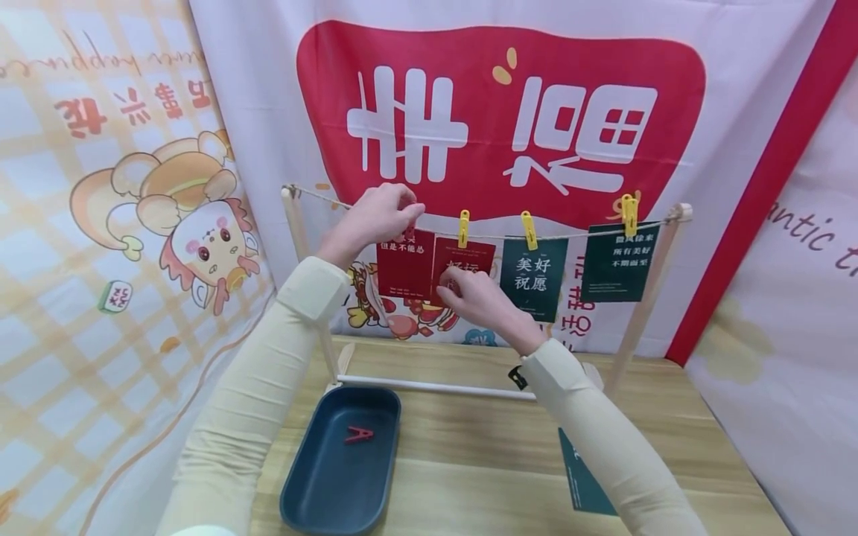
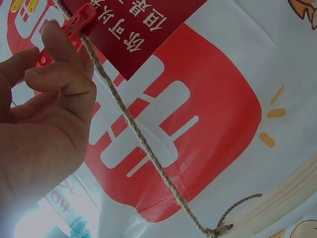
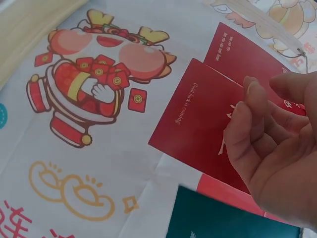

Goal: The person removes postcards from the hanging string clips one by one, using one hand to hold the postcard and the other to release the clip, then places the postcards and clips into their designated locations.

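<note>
My left hand is at the rope, pinching a red clothespin that sits on the rope and a red card. Part of that clothespin is hidden behind the fingers. Lower and to the right, my right hand hovers before a second red card, its fingers loosely curled and holding nothing. The second card hangs from a yellow clothespin. Two dark green cards hang farther right, one under a yellow clothespin, the other under yellow clips.
A wooden frame holds the rope, with a white bar along its bottom. A dark blue tray with a red clothespin stands at the table's left. Another green card lies on the table, partly under my right forearm.
</note>
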{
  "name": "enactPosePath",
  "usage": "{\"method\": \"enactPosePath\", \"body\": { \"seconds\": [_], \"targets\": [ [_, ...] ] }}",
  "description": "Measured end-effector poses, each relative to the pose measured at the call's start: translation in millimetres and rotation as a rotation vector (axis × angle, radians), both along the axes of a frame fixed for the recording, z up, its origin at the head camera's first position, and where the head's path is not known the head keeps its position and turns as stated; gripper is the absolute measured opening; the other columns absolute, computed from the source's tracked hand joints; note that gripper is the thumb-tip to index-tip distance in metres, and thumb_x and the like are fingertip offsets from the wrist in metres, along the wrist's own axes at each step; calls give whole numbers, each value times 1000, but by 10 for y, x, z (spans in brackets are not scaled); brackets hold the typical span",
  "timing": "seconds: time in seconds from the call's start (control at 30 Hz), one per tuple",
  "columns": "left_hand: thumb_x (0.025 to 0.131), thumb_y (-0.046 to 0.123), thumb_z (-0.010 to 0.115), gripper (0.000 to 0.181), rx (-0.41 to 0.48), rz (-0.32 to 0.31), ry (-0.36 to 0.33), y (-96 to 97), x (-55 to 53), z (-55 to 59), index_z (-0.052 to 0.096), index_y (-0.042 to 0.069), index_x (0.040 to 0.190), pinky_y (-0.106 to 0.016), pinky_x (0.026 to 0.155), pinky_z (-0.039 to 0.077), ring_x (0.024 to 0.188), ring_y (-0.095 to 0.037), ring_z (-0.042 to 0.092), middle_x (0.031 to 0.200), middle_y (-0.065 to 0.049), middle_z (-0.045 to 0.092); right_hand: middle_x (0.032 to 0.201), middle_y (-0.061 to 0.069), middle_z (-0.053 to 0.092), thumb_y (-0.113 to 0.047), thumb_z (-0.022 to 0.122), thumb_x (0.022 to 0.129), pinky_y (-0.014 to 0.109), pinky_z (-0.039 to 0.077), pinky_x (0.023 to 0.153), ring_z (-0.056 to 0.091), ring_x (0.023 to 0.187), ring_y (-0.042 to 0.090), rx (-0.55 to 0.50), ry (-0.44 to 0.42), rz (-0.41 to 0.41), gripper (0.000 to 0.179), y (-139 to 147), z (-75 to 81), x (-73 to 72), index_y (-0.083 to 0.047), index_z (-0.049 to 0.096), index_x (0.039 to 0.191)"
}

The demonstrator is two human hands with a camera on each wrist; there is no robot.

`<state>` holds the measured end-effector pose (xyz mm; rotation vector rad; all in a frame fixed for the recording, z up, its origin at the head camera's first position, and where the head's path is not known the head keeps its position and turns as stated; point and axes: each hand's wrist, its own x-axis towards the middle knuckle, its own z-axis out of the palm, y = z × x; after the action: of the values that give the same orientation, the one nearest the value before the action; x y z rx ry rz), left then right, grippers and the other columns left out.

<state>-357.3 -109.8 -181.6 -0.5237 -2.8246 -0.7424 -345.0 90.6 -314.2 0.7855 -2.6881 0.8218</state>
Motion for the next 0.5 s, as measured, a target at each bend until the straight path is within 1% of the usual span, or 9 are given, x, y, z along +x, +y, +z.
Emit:
{"method": "enactPosePath", "body": {
  "seconds": [0.1, 0.23, 0.37, 0.5],
  "targets": [
    [96, 38, 58, 40, 9, 4, -2, 6, -2, -2, 59, 12, 126, -32, 75, 58, 85, -20, 64, 100, -5, 67, 105, 2, 72, -28, 65, 94, 27, 58, 69, 66, 79, 14, -12, -12, 7, 20, -23, 4, -29, -15, 61, 110],
    [96, 39, 58, 40, 30, 4, -21, 3, 4, -12, 59, 12, 126, -30, 73, 58, 82, -21, 65, 100, -5, 66, 106, 1, 71, -30, 63, 95, 27, 58, 69, 66, 80, 14, -37, -50, 19, 23, -50, 13, -64, -16, 60, 112],
    [96, 39, 58, 41, 51, -1, -33, -3, 10, -29, 57, 12, 127, -30, 72, 58, 80, -25, 67, 98, -6, 66, 107, 2, 72, -31, 62, 96, 27, 59, 69, 67, 79, 15, -70, -75, 21, 24, -81, 23, -97, -16, 60, 114],
    [97, 38, 57, 39, 63, -3, -26, -7, 6, -43, 57, 12, 126, -30, 71, 58, 79, -26, 67, 95, -7, 66, 113, 3, 71, -30, 63, 96, 28, 59, 72, 68, 84, 16, -117, -110, 24, 27, -106, 32, -117, -15, 60, 118]
  ]
}}
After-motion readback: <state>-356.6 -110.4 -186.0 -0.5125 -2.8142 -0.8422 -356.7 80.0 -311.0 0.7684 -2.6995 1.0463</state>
